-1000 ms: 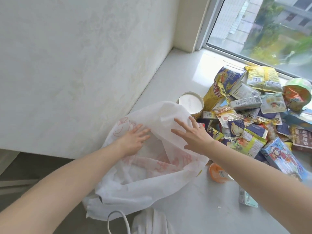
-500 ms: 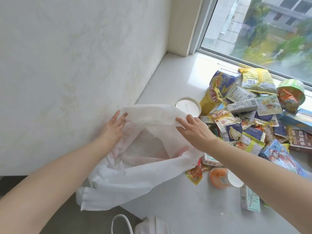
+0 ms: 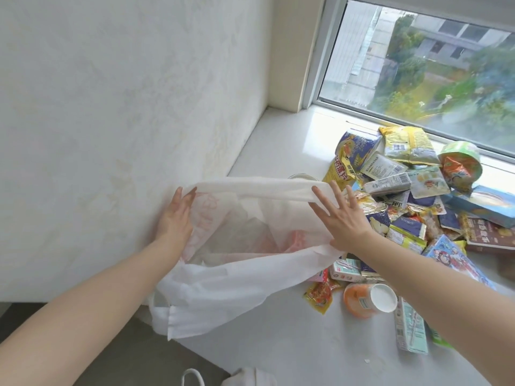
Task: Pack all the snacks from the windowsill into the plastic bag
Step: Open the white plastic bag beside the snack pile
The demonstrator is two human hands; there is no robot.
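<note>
Round tub mostly hidden behind plastic bag far rim. Pinkish shapes in bag blurred thru the film, can't tell if print or contents. Green packet nearly all under right forearm. Brown box & blue box cut off at right edge, white loop handle cut off at bottom. Packet print too small to read.

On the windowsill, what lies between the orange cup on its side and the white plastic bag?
Head view: a small yellow-and-red snack packet lies on the sill between the orange cup and the white plastic bag.
</note>
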